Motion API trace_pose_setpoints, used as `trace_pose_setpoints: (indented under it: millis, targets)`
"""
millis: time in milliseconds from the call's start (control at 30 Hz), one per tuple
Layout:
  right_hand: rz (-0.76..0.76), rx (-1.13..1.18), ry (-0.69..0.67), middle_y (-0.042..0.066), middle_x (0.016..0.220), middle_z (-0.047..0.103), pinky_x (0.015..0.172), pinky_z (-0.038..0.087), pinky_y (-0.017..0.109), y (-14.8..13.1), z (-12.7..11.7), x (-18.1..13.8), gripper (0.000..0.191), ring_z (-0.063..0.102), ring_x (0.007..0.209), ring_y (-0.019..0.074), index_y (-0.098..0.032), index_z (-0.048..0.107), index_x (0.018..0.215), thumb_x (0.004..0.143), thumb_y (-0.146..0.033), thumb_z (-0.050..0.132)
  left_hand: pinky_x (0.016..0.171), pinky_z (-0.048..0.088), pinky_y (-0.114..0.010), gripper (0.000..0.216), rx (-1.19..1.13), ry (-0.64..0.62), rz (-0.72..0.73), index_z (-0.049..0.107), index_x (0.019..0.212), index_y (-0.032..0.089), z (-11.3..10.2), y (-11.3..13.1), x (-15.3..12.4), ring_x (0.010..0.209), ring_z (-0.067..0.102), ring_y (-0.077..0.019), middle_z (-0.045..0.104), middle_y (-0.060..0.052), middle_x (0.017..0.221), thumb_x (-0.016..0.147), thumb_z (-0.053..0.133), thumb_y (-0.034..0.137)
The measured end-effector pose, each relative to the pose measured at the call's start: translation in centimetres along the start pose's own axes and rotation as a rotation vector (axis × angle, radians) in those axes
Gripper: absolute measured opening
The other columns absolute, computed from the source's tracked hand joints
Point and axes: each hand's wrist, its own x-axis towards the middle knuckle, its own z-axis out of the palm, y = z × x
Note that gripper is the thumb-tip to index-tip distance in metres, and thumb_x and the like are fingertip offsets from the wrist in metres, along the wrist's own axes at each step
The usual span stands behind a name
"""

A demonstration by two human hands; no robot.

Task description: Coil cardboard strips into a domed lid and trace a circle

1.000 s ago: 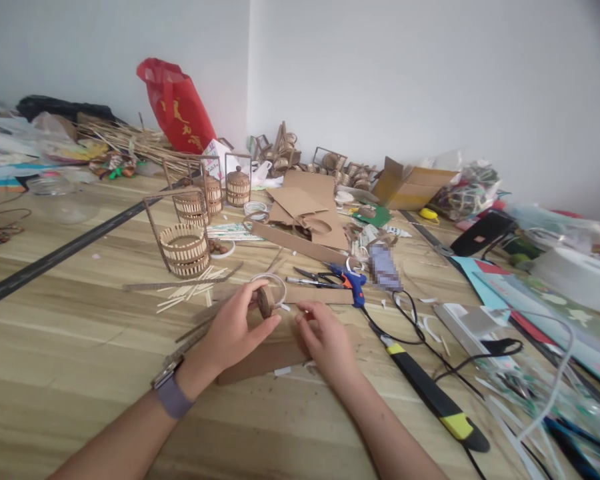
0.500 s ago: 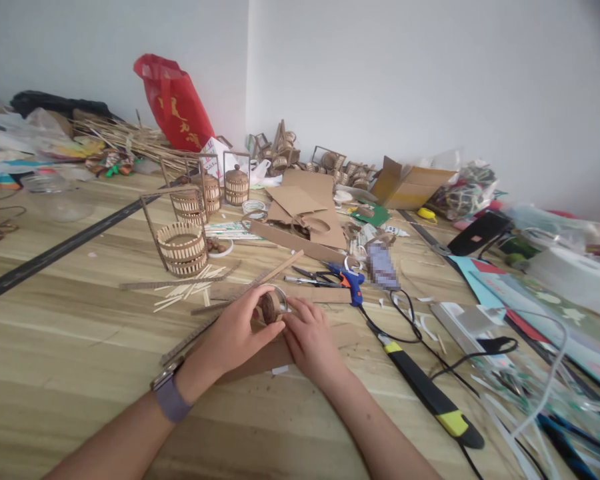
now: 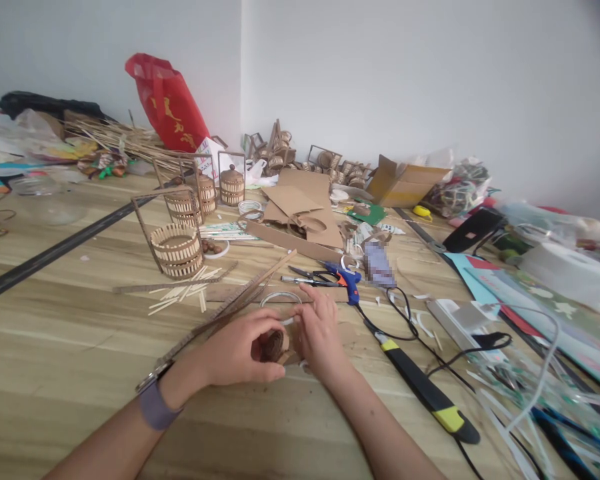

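Left hand [image 3: 235,351] is cupped around a brown coil [image 3: 275,344], thumb nearside; right hand [image 3: 321,331] is just right of the coil, fingers half-bent, can't tell if it's gripping anything.

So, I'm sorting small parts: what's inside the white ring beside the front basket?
Brown balls show inside the ring; whatever lies directly beneath them is covered.
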Motion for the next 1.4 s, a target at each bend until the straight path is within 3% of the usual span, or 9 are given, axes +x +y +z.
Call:
trace_pose_setpoints:
  millis: [100, 233, 333, 567, 967, 1233, 1400]
  targets:
    - [0.005, 0.08, 0.01, 0.014, 0.139, 0.058, 0.107, 0.037, 0.055, 0.0, -0.4, 0.1, 0.02, 0.052, 0.127, 0.0281, -0.024, 0.06, 0.097, 0.099, -0.017, 0.041, 0.079, 0.057, -0.036, 0.033, -0.03, 0.041, 0.003, 0.069, 0.1, 0.023, -0.1, 0.2, 0.0, 0.093, 0.066, -0.0252, 0.068, -0.007, 0.113, 0.071, 0.079, 0.036]
    - [0.141, 0.218, 0.075, 0.016, 0.131, 0.063, 0.103, 0.046, 0.05, 0.4, -0.7, 0.3, 0.023, 0.058, 0.125, 0.0292, -0.022, 0.057, 0.12, 0.1, -0.028, 0.048, 0.075, 0.058, -0.033, 0.04, -0.121, 0.099, 0.0, 0.068, 0.108, 0.022, -0.2, 0.2, -0.1, 0.087, 0.066, -0.0217, 0.066, -0.008, 0.116, 0.074, 0.076, 0.04]
    - [0.251, 0.29, 0.108, 0.015, 0.118, 0.069, 0.095, 0.052, 0.046, 0.6, -0.6, 0.3, 0.029, 0.066, 0.111, 0.0275, -0.021, 0.054, 0.124, 0.099, -0.034, 0.05, 0.076, 0.058, -0.033, 0.037, -0.126, 0.142, 0.017, 0.068, 0.106, 0.021, -0.2, 0.2, -0.1, 0.091, 0.066, -0.0226, 0.064, -0.009, 0.121, 0.075, 0.074, 0.039]
    - [0.265, 0.318, 0.077, 0.009, 0.096, 0.072, 0.085, 0.055, 0.041, -0.1, -0.8, 0.6, 0.022, 0.069, 0.09, 0.025, -0.021, 0.061, 0.112, 0.094, -0.033, 0.057, 0.078, 0.058, -0.033, 0.04, -0.121, 0.145, 0.021, 0.067, 0.111, 0.021, 0.0, 0.1, -0.2, 0.094, 0.067, -0.0236, 0.064, -0.011, 0.123, 0.075, 0.075, 0.036]
    - [0.354, 0.354, 0.071, 0.006, 0.089, 0.075, 0.079, 0.053, 0.037, -0.3, -1.2, 0.7, 0.016, 0.069, 0.083, 0.0237, -0.022, 0.07, 0.099, 0.093, -0.029, 0.057, 0.099, 0.054, -0.042, 0.051, -0.005, 0.159, 0.035, 0.065, 0.12, 0.02, 0.7, -0.4, -0.3, 0.111, 0.065, -0.0303, 0.063, -0.013, 0.131, 0.074, 0.079, 0.04]
    - [0.451, 0.348, 0.137, 0.009, 0.09, 0.074, 0.079, 0.052, 0.04, 0.7, -1.0, 0.8, 0.024, 0.067, 0.085, 0.0256, -0.021, 0.071, 0.094, 0.093, -0.035, 0.052, 0.098, 0.053, -0.038, 0.047, 0.016, 0.18, 0.064, 0.064, 0.118, 0.018, 0.5, -0.1, -0.3, 0.11, 0.064, -0.0273, 0.061, -0.013, 0.132, 0.076, 0.077, 0.036]
    - [0.456, 0.342, 0.152, 0.014, 0.102, 0.07, 0.09, 0.05, 0.046, 1.6, -0.8, 1.0, 0.029, 0.064, 0.102, 0.0302, -0.021, 0.074, 0.079, 0.091, -0.04, 0.055, 0.099, 0.052, -0.037, 0.046, 0.036, 0.185, 0.072, 0.064, 0.115, 0.016, 0.6, 0.1, -0.2, 0.112, 0.064, -0.0273, 0.062, -0.013, 0.129, 0.075, 0.077, 0.032]
